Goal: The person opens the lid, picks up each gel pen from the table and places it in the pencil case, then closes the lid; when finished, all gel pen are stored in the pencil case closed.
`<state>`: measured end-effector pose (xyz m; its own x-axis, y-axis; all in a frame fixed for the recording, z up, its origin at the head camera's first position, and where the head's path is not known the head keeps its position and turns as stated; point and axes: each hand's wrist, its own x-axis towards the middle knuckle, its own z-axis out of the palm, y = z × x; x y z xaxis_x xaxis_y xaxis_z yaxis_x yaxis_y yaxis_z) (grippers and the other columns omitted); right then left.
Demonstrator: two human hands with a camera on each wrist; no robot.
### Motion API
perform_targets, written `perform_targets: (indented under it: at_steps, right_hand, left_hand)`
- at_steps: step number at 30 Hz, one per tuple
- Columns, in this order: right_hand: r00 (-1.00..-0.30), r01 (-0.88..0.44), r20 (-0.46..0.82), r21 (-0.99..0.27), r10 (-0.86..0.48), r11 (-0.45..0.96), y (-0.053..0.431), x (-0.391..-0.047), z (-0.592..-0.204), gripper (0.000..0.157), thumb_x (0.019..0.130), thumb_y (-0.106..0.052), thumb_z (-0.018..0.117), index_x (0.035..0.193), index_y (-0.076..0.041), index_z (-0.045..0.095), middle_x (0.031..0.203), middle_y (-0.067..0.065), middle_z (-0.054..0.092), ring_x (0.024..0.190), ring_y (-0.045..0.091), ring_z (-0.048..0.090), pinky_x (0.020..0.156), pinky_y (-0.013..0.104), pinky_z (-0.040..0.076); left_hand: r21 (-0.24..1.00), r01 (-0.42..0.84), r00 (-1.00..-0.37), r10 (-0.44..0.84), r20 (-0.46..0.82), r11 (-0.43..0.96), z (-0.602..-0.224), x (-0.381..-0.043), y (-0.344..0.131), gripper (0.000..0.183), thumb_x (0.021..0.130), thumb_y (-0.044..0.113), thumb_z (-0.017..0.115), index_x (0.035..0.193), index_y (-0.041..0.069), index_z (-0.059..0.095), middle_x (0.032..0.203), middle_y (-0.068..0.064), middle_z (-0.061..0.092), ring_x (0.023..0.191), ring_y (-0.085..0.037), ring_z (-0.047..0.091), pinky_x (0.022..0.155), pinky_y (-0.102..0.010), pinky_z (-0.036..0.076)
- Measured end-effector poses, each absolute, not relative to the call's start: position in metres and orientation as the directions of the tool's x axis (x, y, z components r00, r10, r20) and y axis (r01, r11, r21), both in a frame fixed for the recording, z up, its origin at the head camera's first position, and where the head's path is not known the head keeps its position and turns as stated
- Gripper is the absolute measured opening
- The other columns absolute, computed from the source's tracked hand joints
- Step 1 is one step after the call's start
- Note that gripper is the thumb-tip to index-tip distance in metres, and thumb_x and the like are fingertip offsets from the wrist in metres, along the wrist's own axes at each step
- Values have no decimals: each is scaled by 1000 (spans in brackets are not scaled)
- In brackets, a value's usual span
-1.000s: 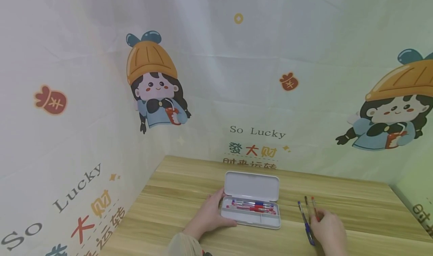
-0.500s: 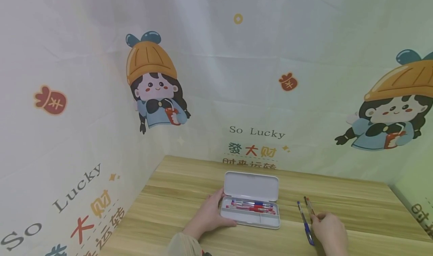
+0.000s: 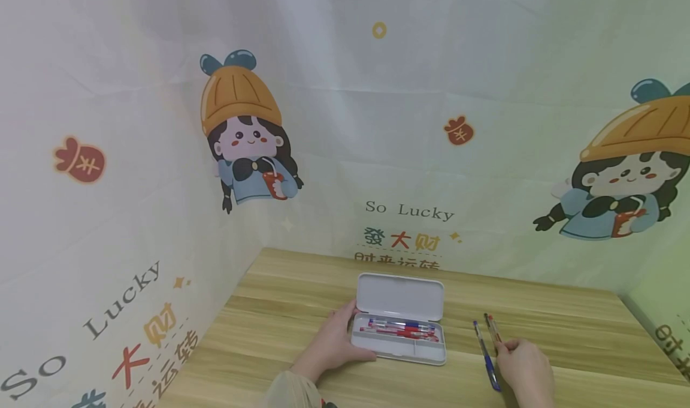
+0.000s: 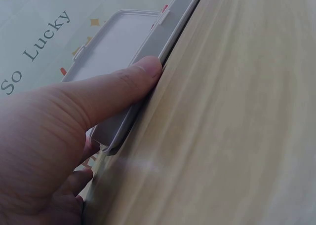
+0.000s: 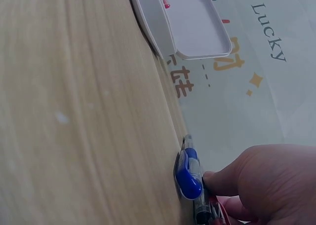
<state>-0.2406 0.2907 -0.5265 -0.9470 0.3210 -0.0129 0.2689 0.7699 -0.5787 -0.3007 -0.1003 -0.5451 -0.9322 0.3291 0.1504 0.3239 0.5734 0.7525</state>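
Head view: The case [image 3: 389,346] stands open on the desk [image 3: 302,288], its lid raised; blue and red stored pens [image 3: 411,334] lie in its rear compartment. The left hand [image 3: 339,343] grips the left end, fingers closed round it. To the right of the case, the right hand [image 3: 525,369] pinches a black pen [image 3: 489,324] and a red pen [image 3: 497,334] side by side. A blue pen [image 3: 488,359] lies just beside them.

Left wrist view: The thumb presses the front wall; the other fingers are partly hidden.

Right wrist view: The thumb meets the black pen; the far fingertips are hidden. Assessment: pens probably light, stiff, smooth and prone to rolling; mid-barrel is the soundest hold. The case appears rigid and light, best steadied by an end.
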Motion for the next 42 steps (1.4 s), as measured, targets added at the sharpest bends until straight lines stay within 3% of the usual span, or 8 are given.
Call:
perform_targets:
  at_steps: [10,19,29,32,38,42]
  right_hand:
    - [-949,251,1,-606,317,755,290,-239,-526,34,104,-24,62,110,6,77,104,26,79,82,33,72,58,31,47]
    - [-945,256,14,-590,326,766,289,-242,-521,39,106,-27,59,117,6,76,107,25,80,84,32,72,58,33,47]
    - [-931,124,196,-623,307,773,256,-246,-507,34,104,-20,65,115,11,75,84,10,75,69,20,62,55,30,45]
    - [-917,80,260,-621,301,780,244,-247,-506,30,103,-18,67,112,10,76,84,11,72,72,22,62,58,31,45]
    - [-870,-2,397,-596,292,803,224,-251,-506,21,101,-14,70,106,4,78,93,17,72,86,32,67,70,46,52]
    - [-862,-50,438,-577,257,816,212,-254,-506,18,100,-13,72,105,3,77,95,18,72,89,33,69,73,48,56]
  left_hand:
    - [747,329,-931,332,154,577,-542,-299,-101,127,67,42,106,170,14,38,167,-17,54,160,-43,45,141,-68,16]
    - [755,326,-931,331,152,570,-542,-299,-99,127,66,42,106,170,15,38,167,-16,54,161,-43,43,141,-67,14]
    - [762,312,-935,326,140,567,-546,-301,-100,128,66,42,106,171,16,37,168,-15,53,161,-43,43,142,-66,13]
    - [762,306,-937,323,134,570,-547,-302,-101,128,66,42,106,171,18,37,169,-14,53,161,-42,43,142,-66,14]
    - [757,304,-938,319,132,579,-548,-303,-101,128,66,44,106,171,19,37,169,-13,54,161,-41,44,142,-65,15]
    - [756,312,-936,321,142,576,-547,-303,-101,128,66,44,106,171,18,37,170,-14,53,161,-42,43,142,-66,15]
